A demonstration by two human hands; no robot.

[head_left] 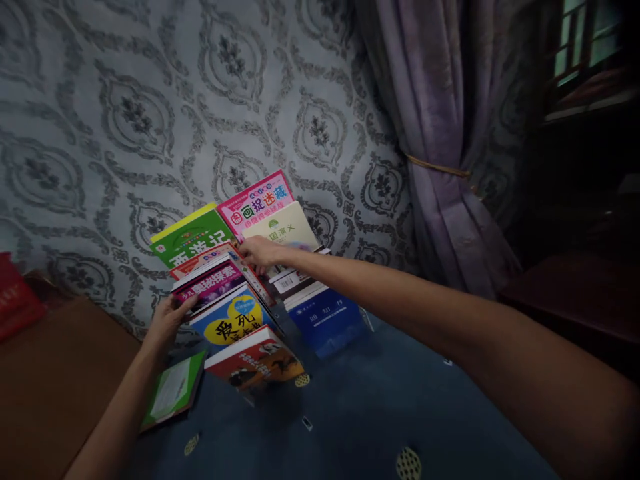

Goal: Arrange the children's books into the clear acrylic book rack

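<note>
My left hand grips the left edge of a purple book, with its thumb on the front cover and the other fingers mostly hidden. At the right corner of a red-bordered book, just behind the purple one, my right hand has its fingers curled on the edge. Both books stand tilted in a left row. A green book is behind them; a blue and yellow book and a red-orange book stand in front.
Beside this row stand a pink book, a cream book and a dark blue book. A green booklet lies at the left on the blue tabletop. A cardboard box, patterned wall and tied purple curtain surround them.
</note>
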